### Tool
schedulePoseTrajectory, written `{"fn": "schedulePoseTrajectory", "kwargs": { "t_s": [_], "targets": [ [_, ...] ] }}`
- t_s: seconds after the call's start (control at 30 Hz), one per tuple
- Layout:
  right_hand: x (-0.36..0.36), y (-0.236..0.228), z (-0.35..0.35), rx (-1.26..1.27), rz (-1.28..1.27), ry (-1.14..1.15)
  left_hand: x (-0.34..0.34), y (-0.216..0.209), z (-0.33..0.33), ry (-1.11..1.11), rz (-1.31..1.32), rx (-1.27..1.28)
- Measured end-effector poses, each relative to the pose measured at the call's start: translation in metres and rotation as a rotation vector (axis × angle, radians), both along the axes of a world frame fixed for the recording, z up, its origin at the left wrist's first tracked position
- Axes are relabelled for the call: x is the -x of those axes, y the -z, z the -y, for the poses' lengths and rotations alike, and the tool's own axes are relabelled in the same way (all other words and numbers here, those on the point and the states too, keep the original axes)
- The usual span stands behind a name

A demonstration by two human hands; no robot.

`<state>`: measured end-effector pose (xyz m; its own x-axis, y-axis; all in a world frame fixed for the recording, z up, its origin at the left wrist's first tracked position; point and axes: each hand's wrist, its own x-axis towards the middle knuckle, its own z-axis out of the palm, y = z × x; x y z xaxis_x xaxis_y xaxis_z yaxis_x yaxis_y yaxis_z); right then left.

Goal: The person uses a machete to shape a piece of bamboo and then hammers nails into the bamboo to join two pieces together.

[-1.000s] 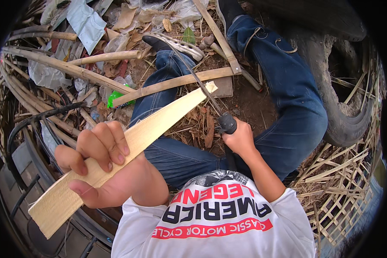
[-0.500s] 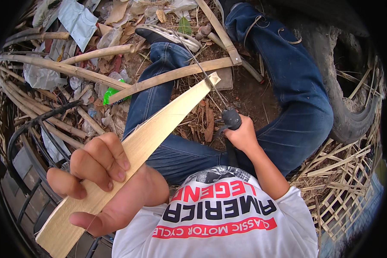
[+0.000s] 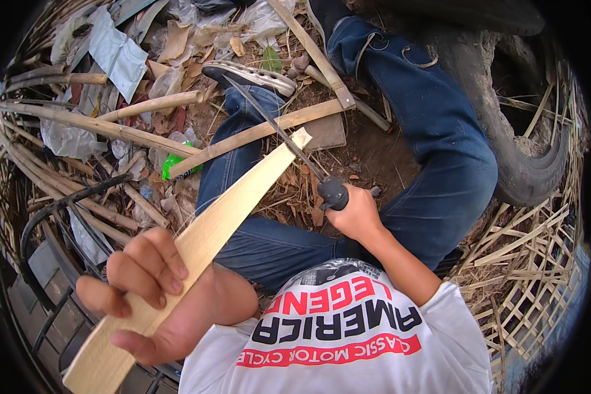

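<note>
A broad, pale bamboo slat (image 3: 226, 213) slants from the lower left up to the middle, its far tip narrowed and notched. My left hand (image 3: 189, 308) grips its near part, with the fingers curled over one edge and the thumb on the other side. My right hand (image 3: 356, 213) is closed round the black handle of a long knife (image 3: 264, 113). The blade points up and to the left and crosses the slat just behind the notched tip. From this view I cannot tell how deep the edge sits in the bamboo.
Two bamboo strips joined at a corner (image 3: 343, 98) lie across my lower leg. Bamboo poles (image 3: 98, 125) and a black metal frame (image 3: 65, 197) crowd the left. A worn tyre (image 3: 538, 174) and woven bamboo lattice (image 3: 525, 282) are at right. Plastic litter covers the far ground.
The knife has turned, so more of its blade's flat side shows now. My right hand has shifted slightly left and up. My left hand keeps its grip on the bamboo slat.
</note>
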<state>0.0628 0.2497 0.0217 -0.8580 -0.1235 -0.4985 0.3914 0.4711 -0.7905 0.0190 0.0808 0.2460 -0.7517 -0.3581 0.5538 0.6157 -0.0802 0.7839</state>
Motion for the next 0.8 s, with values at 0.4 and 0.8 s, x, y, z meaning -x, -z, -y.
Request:
{"fn": "schedulePoseTrajectory", "kwargs": {
  "t_s": [0.4,0.8],
  "targets": [
    [0.000,0.006,-0.008,0.048,0.046,0.028,0.005,0.022,0.006,0.059,-0.004,0.148],
    [-0.004,0.004,-0.018,0.028,0.034,0.037,-0.010,0.000,0.039,-0.216,0.004,0.230]
  ]
}}
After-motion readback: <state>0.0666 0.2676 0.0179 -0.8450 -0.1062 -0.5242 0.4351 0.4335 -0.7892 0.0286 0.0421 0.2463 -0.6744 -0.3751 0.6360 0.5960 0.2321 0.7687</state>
